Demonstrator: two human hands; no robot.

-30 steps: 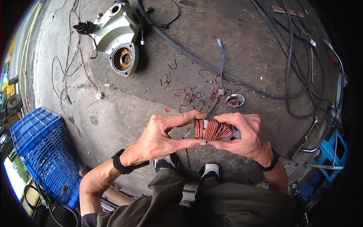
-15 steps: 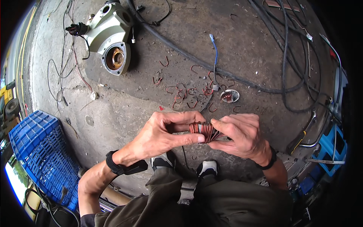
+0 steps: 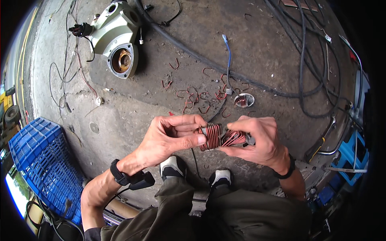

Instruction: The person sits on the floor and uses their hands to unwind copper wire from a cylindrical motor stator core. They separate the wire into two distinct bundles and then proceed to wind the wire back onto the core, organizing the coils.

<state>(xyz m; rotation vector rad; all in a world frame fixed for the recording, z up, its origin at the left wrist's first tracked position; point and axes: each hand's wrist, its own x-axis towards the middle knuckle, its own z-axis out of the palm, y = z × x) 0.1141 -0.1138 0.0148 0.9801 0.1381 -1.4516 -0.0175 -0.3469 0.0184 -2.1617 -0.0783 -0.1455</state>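
Note:
In front of my legs, my left hand pinches a squarish coil of copper-red wire, its thumb on the near face and its fingers behind. My right hand is closed on a second bundle of red wire loops, held between thumb and fingers. The two pieces sit side by side between my hands; I cannot tell whether they are joined. Several cut, hook-shaped bits of red wire lie scattered on the ground beyond. A small white dish there has reddish wire in it.
A pale metal motor housing lies at the far left. Thick black cable crosses the ground and loops at the right. A blue plastic crate stands at the left. A wrench and a blue case are at the right.
Both hands have shifted, the left one slightly leftward. The wire pieces have turned, and the red loops by my right hand now show plainly beside the coil.

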